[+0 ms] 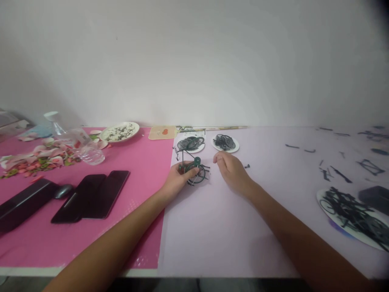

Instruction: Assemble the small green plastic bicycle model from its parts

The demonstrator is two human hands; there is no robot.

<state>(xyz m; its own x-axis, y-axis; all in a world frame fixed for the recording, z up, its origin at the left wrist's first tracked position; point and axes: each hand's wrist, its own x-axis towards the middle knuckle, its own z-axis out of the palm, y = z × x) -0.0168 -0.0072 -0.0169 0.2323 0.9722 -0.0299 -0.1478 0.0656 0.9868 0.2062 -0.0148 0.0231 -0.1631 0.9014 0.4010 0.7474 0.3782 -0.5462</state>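
My left hand (178,178) grips a dark green model bicycle (199,173), thumb across its wheel and frame, just above the pale sheet. To the right of it, my right hand (232,170) is closed, its fingertips pinched together; whatever they hold, if anything, is hidden. Behind the hands lie two small white plates, the left plate (198,149) and the right plate (236,147), each with little black wheels on it. A tiny dark part (247,166) rests beside my right wrist.
Loose black parts (340,174) are scattered at the right, near a larger plate (322,206) of model bicycles. On the pink mat (136,194) are phones (112,194), a clear bottle (80,142), petals (45,156) and a white dish (137,129). A wall (194,61) closes off the back.
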